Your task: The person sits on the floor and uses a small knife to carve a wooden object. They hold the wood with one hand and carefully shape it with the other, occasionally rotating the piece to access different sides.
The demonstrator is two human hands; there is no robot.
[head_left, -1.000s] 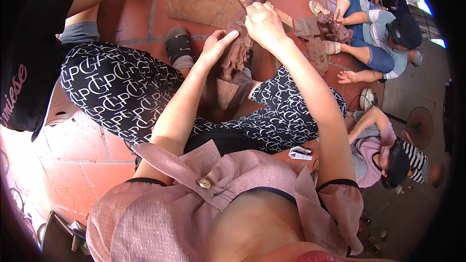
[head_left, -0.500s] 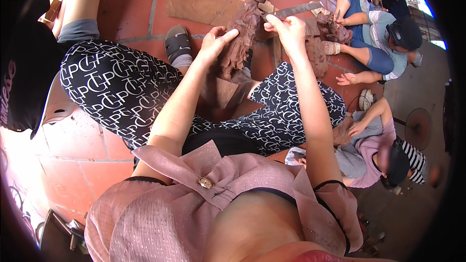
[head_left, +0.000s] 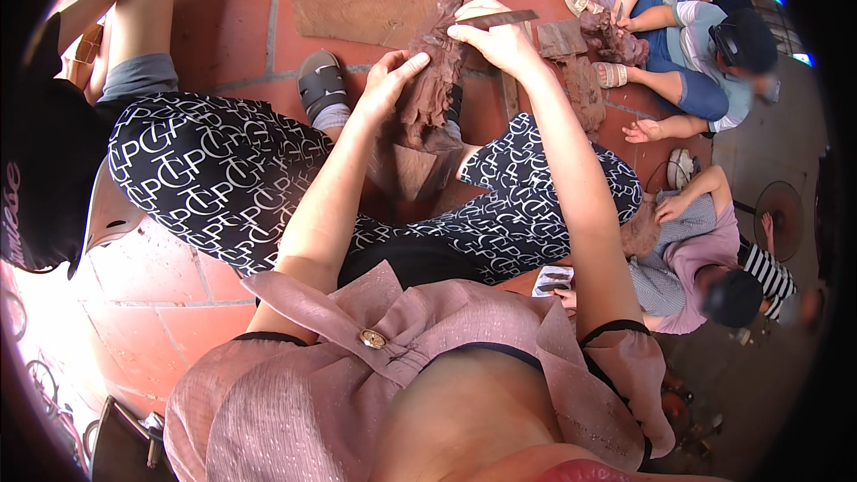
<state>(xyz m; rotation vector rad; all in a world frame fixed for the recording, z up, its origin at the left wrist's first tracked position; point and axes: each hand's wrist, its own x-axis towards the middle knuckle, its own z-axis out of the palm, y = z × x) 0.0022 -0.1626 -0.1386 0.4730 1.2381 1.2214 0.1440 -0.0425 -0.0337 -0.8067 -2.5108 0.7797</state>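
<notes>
A reddish-brown wood carving with a rough, deeply cut surface stands between my legs, tilted slightly to the right at its top. My left hand grips its left side, with the thumb lying against the front. At the carving's upper right, my right hand pinches a flat, dark strip, which may be sandpaper or a thin file. The strip's free end points right, and its other end is hidden behind the fingers. Under the carving is a wooden block.
A large pale wood block with carved pieces on it lies ahead on the red tiles. More brown wood pieces are to the right. Two people work at the right; another person sits at the left.
My right hand has moved left and in against the carving's upper part, bringing the dark strip with it. My left hand keeps its hold.
</notes>
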